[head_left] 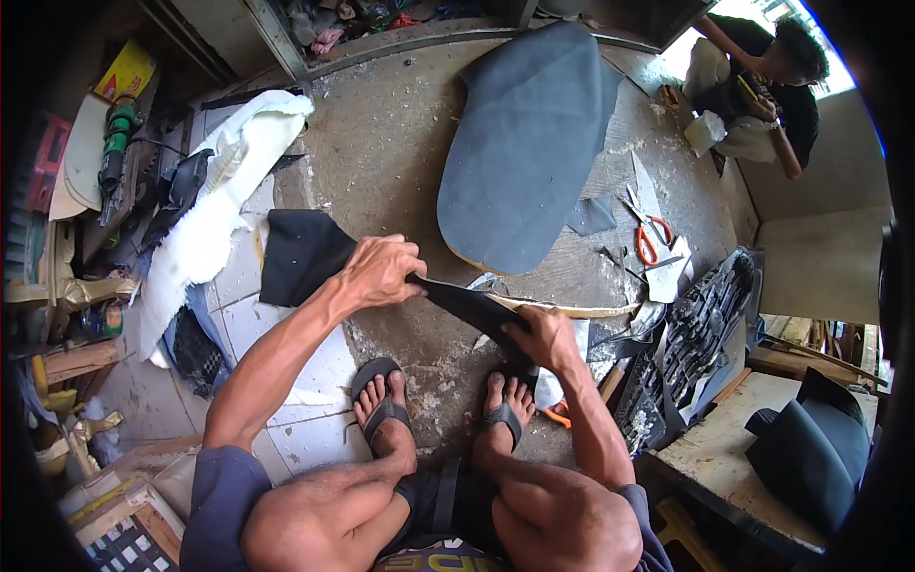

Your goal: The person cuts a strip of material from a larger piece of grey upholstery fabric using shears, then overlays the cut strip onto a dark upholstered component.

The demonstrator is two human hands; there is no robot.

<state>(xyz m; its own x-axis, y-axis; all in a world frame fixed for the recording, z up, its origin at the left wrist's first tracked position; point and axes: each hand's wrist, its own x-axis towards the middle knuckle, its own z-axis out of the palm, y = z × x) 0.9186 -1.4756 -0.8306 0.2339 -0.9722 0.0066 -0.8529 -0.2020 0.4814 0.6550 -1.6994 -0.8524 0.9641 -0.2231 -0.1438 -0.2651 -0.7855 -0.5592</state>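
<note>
Between my hands stretches a strip of black leather-like material (467,307), held above the floor in front of my knees. My left hand (383,271) pinches it near its middle, and a wide black flap (303,255) hangs out to the left of that hand. My right hand (543,337) grips the other end, thumb on top, fingers partly hidden behind it. Just beyond my hands, a large dark grey covered panel with a rounded near end (529,153) lies on the floor. A thin pale curved strip (581,311) runs behind my right hand.
Orange-handled scissors (650,229) lie on the right among scraps. White padding (224,195) is heaped at the left, near a green power tool (116,143). A person (762,86) sits at the far right. Rolled dark material (810,453) rests on a worn table (710,448).
</note>
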